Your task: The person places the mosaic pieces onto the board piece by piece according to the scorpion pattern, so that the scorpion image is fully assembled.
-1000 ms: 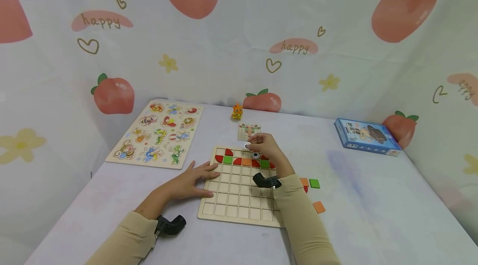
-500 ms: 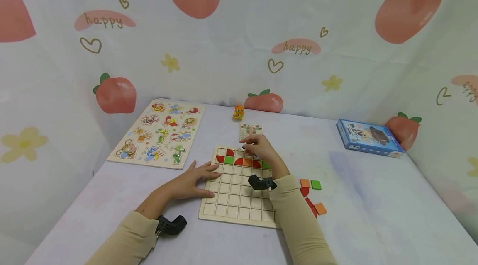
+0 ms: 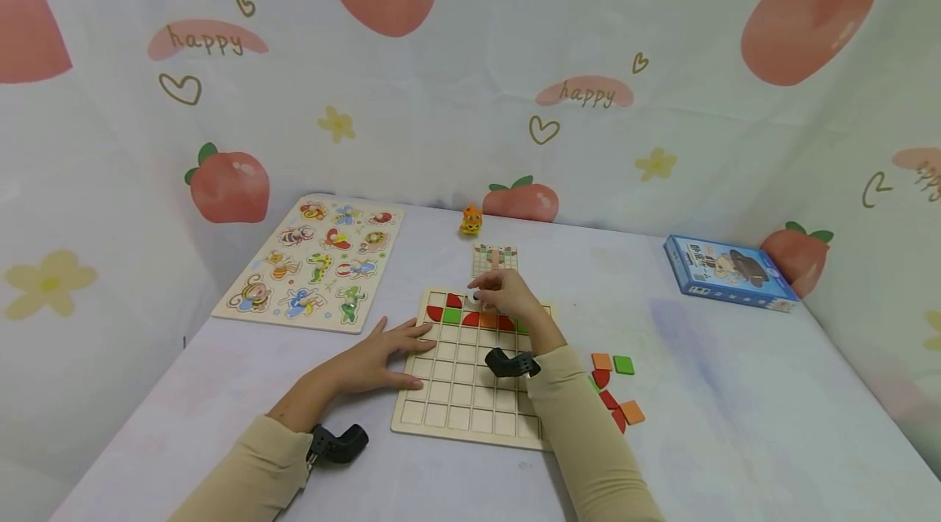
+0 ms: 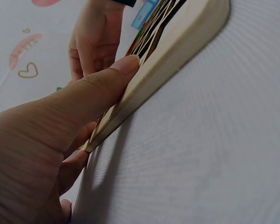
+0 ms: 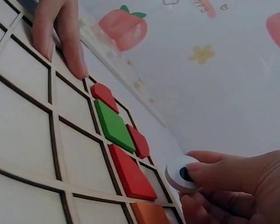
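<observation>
A wooden grid board [image 3: 459, 375] lies on the table, with red, green and orange tiles in its two far rows. Between thumb and fingers my right hand [image 3: 507, 297] pinches a white round eye piece with a black dot [image 5: 183, 173], just over the far row near a red quarter-round tile [image 5: 138, 141]. The left hand [image 3: 382, 354] rests on the board's left edge, fingers spread and fairly straight. Its thumb [image 4: 100, 88] lies on the board's rim in the left wrist view. A second eye piece seen earlier is hidden behind the right hand.
Loose orange, green and red tiles [image 3: 623, 364] lie right of the board. Behind it are a small pattern card [image 3: 483, 259] and an orange toy figure [image 3: 471, 220]. An insect puzzle board [image 3: 312, 261] lies back left, a blue box [image 3: 728, 271] back right.
My right hand has shifted left along the far row with the eye piece and come down nearer the board. The left hand has stayed in place.
</observation>
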The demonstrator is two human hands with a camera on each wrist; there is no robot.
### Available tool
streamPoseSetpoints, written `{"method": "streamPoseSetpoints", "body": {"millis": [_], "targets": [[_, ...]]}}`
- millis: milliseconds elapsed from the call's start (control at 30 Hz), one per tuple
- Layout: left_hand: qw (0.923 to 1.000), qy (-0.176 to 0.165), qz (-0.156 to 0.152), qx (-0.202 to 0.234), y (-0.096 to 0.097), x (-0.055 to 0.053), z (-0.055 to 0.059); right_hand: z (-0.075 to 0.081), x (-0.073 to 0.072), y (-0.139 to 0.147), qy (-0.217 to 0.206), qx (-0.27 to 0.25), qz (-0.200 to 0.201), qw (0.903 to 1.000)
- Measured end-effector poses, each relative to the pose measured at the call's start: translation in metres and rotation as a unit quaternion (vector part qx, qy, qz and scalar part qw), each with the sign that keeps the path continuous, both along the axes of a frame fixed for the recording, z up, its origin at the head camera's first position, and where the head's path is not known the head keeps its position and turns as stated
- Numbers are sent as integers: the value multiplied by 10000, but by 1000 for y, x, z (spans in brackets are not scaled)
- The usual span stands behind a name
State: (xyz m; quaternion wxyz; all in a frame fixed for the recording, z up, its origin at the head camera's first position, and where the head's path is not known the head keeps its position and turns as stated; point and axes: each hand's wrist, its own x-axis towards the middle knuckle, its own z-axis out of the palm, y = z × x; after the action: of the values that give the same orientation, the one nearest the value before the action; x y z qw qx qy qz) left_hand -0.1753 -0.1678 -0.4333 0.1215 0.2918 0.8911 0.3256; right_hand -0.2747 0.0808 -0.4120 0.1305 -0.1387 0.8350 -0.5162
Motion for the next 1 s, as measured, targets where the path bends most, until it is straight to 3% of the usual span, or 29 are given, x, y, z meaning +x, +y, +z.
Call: {"method": "streamPoseSetpoints", "body": {"millis": [633,1000], "targets": [[10000,53,-21,23,1,-1,0,-6,-1,-5,555,918,-14,9942],[9999,86,-73,21,0,-1,0,-1,0,0,389,893,59,9952]]}}
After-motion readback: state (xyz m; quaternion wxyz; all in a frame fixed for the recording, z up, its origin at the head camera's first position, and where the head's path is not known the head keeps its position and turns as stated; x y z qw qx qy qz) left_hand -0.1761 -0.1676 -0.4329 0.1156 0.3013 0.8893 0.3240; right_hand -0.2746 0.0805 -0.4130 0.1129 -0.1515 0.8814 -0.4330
